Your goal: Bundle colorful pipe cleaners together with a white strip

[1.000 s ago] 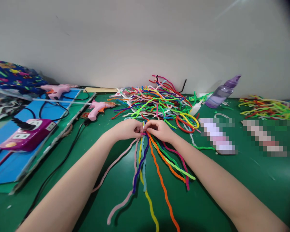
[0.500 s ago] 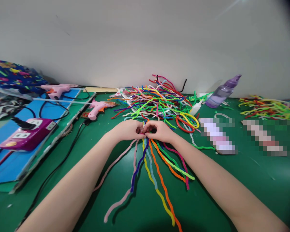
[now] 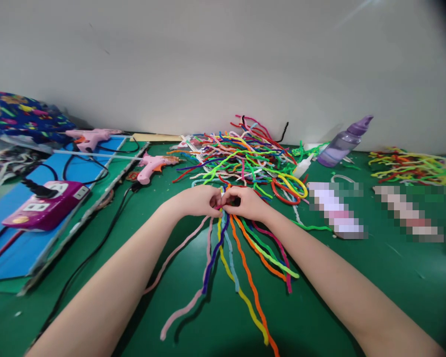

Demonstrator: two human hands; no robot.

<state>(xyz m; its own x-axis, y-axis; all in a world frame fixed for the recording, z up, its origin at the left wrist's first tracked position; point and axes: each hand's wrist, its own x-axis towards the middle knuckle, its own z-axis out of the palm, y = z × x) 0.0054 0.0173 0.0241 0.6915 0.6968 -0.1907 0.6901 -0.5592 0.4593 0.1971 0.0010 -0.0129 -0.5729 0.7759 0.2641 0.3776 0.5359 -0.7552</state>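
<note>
Both hands meet at the middle, pinching a bundle of pipe cleaners (image 3: 245, 258) where the strands come together. My left hand (image 3: 200, 201) is closed at the left of the gathered point, thumb and forefinger pressed together. From the other side my right hand (image 3: 247, 201) is closed in a similar pinch, its fingertips close to those of the left. Pink, purple, yellow, light blue, orange, green and magenta strands fan out below the fingers toward me. A short red-pink piece shows between the fingertips; the exact grip there is partly hidden.
Behind my hands lies a heap of loose pipe cleaners (image 3: 241, 153), with scissors (image 3: 301, 186) at its right edge. A purple bottle (image 3: 338, 146) stands farther right. On the left are two pink glue guns (image 3: 148, 168) and a magenta power strip (image 3: 46, 206) with trailing cords.
The hands keep nearly the same pinch at the bundle's gathered point. The yellow and light blue strands have shifted slightly left below the fingers; the view has moved a little.
</note>
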